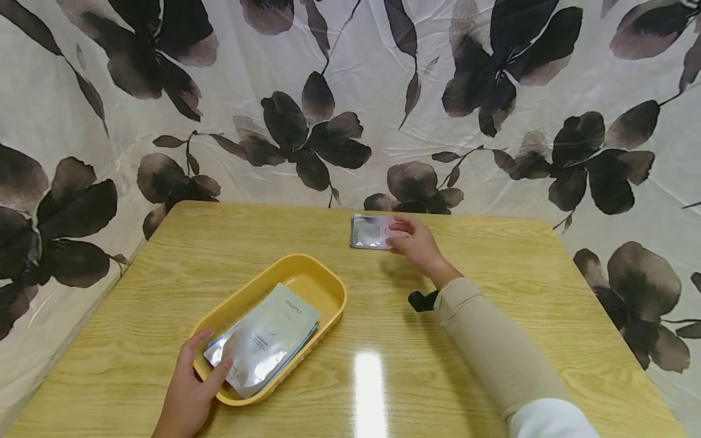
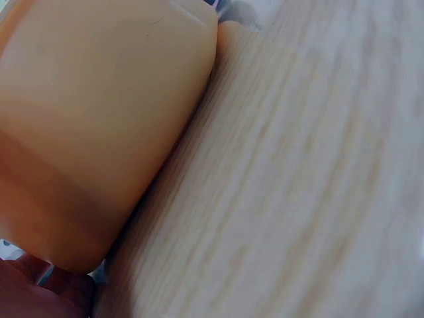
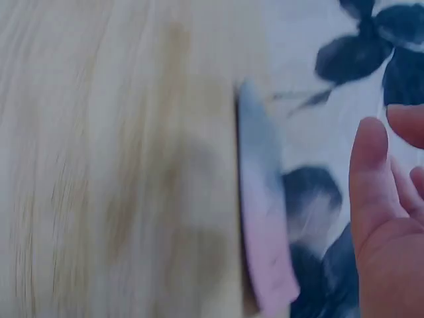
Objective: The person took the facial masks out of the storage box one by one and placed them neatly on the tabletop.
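Note:
A yellow plastic basket point(image 1: 320, 267) stands at the left of the table, with a pale green-silver foil sachet point(image 1: 268, 334) marked PMPM lying in it on top of other packets. My left hand point(image 1: 188, 383) grips the basket's near left end, thumb over the rim by the sachet; the left wrist view shows fingertips at the basket's point(image 2: 112, 119) lower edge. At the table's back edge lies a small stack of pink and silver foil sachets point(image 1: 368, 231). Over its right end hovers my right hand point(image 1: 416, 243), fingers apart. In the right wrist view, the hand point(image 3: 391, 225) is clear of the sachets point(image 3: 262, 199).
The wood-grain table point(image 1: 438, 377) carries both the basket and the stack. A white cloth point(image 1: 383, 109) with dark flowers hangs behind the table's back edge. A small black device point(image 1: 421, 301) sits by the right wrist.

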{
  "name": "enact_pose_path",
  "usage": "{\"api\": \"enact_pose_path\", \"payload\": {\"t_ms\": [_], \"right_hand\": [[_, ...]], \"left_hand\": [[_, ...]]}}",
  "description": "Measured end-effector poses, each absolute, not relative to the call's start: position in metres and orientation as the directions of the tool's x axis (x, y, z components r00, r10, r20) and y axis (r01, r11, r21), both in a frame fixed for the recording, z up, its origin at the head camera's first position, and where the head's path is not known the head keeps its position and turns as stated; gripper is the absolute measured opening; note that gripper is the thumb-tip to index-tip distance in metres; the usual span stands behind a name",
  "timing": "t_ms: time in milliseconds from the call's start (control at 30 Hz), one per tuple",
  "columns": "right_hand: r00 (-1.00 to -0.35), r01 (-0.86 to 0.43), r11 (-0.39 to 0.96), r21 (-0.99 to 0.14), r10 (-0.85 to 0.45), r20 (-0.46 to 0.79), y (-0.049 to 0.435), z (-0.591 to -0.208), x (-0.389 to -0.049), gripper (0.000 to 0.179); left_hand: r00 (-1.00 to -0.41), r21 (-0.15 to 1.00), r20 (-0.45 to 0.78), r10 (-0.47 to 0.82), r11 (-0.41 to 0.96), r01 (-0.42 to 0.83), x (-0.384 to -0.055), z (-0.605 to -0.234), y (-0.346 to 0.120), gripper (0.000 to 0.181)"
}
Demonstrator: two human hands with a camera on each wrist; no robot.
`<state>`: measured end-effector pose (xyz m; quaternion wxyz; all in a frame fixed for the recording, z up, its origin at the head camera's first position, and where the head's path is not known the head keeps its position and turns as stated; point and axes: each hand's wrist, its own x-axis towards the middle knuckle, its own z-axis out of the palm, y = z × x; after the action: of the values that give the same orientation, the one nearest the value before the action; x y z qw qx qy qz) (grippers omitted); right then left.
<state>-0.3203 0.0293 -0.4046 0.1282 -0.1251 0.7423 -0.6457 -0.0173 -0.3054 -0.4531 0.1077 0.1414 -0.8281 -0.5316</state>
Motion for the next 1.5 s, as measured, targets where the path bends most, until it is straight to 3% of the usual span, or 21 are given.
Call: {"api": "enact_pose_path", "payload": {"t_ms": [200,433,633,900,1033,1233,1500], "right_hand": [[-0.848,-0.051,0.020,-0.998,-0.528,0.032,0.005,-0.388,-0.299,0.056],[-0.654,-0.041,0.040,-0.998,-0.756,-0.004,-0.029,-0.377,-0.269,0.061],[-0.573,-0.053,0.098,-0.994,-0.818,-0.050,-0.048,-0.382,-0.255,0.064],[-0.521,-0.211,0.237,-0.948,-0.848,-0.096,-0.068,-0.387,-0.241,0.063],[-0.497,-0.353,0.348,-0.869,-0.856,-0.141,-0.077,-0.387,-0.235,0.067],[-0.484,-0.459,0.485,-0.745,-0.839,-0.248,-0.087,-0.388,-0.229,0.070],[-0.484,-0.546,0.528,-0.650,-0.832,-0.270,-0.093,-0.384,-0.226,0.063]], "left_hand": [[-0.934,0.908,0.029,-0.355,0.401,-0.125,-0.017,-0.455,-0.306,0.068],[-0.932,0.909,0.035,-0.361,0.400,-0.121,-0.018,-0.456,-0.306,0.066],[-0.931,0.907,0.041,-0.363,0.403,-0.117,-0.018,-0.457,-0.305,0.066],[-0.933,0.906,0.030,-0.359,0.405,-0.127,-0.018,-0.455,-0.306,0.067],[-0.928,0.903,0.033,-0.370,0.408,-0.131,-0.018,-0.456,-0.305,0.066],[-0.926,0.913,0.047,-0.376,0.391,-0.113,-0.018,-0.458,-0.304,0.064],[-0.928,0.916,0.047,-0.370,0.387,-0.108,-0.018,-0.457,-0.305,0.064]]}}
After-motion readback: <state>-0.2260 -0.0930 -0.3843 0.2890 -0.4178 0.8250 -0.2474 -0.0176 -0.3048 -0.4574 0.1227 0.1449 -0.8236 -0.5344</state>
